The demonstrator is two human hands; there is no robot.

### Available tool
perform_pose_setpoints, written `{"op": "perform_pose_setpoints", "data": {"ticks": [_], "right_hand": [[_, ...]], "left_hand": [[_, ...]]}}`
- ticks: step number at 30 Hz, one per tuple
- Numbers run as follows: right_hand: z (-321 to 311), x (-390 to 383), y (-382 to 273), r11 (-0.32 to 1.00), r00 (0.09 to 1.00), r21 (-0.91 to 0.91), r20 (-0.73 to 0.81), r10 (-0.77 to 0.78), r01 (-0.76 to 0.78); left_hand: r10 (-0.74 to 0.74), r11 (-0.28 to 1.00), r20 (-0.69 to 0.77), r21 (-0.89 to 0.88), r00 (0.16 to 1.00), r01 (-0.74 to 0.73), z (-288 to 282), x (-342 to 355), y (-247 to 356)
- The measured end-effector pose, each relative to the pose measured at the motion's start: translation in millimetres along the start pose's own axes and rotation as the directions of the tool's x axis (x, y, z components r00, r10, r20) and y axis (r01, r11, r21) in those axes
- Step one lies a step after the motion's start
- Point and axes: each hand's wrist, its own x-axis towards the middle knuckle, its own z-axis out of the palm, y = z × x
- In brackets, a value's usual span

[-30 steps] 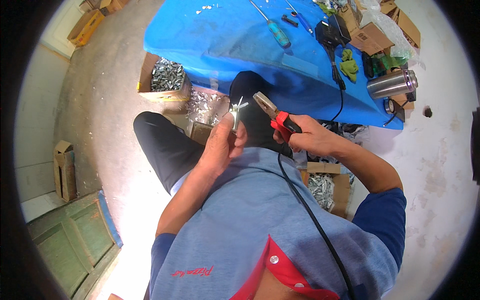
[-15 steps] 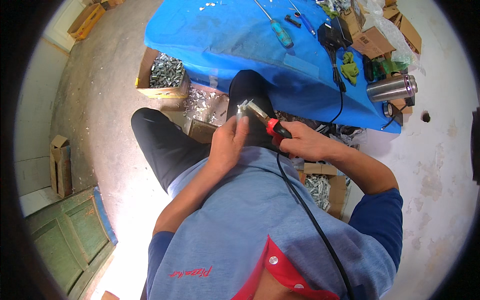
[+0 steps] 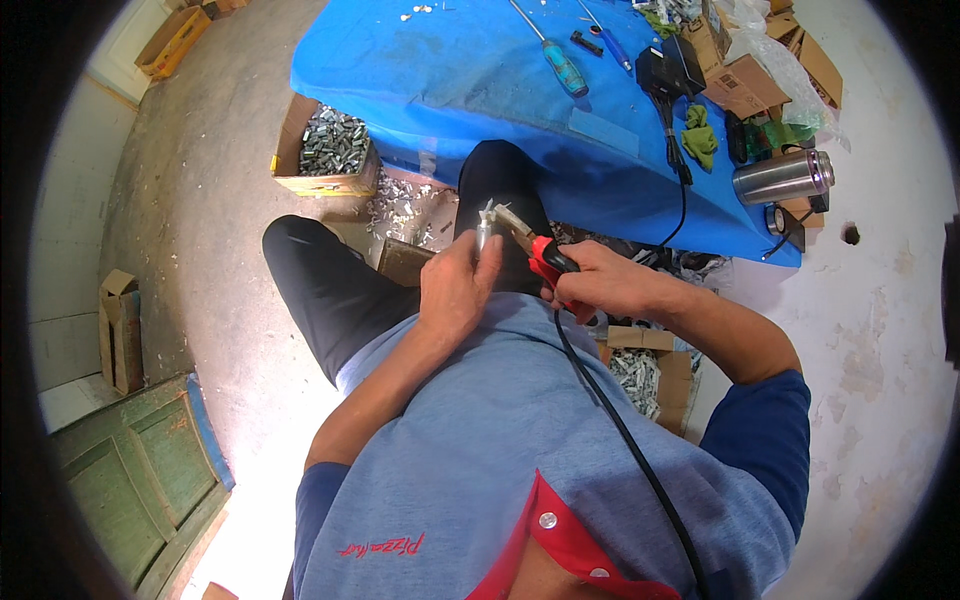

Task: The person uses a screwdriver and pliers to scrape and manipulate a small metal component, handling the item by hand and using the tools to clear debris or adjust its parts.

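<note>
1. Gripping a short, silvery metal cylinder (image 3: 484,234) topped with thin, pale prongs (image 3: 489,208), the left hand (image 3: 453,292) is closed, the piece standing near-upright above its fingertips.
2. The right hand (image 3: 592,279) is wrapped around steel pliers with red-and-black handles (image 3: 541,251), their nose slanting to the prongs just beyond the left thumb. From where I stand, I cannot tell whether it bites or merely touches.
3. Possible slip: the nose could skid off a thin prong and nip the left thumb, given their closeness.
4. Possible twist: held near one end, the cylinder might turn under a sideways pull.
5. Possible loss: a dropped fragment could vanish among the white scraps (image 3: 410,207) on the floor beyond the left hand.
6. Possible snag: the black cable (image 3: 627,433) hangs close below the right hand.
</note>
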Motion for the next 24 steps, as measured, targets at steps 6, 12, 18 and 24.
{"op": "perform_pose_setpoints", "data": {"ticks": [6,12,18,24], "right_hand": [[5.1,3.5,-5.5,0.981,0.993,-0.173,-0.069,-0.099,0.086],[8.0,29.7,35.7,0.601,0.729,-0.764,-0.271,-0.628,0.234],[-40.5,52.9,50.5,0.158,0.514,-0.980,-0.076,-0.854,0.118],[-58.9,61.7,14.6,0.978,0.947,-0.195,-0.295,-0.127,0.070]], "left_hand": [[-0.054,0.997,-0.006,-0.062,0.999,0.054,4.6,0.9,-1.4],[-0.215,0.703,0.323,-0.603,0.922,0.376,-0.3,1.8,-6.5],[-0.246,0.203,0.655,-0.686,0.715,0.699,-14.5,3.5,14.6],[-0.087,0.481,0.514,-0.729,0.854,0.488,-21.3,2.9,25.0]]}}
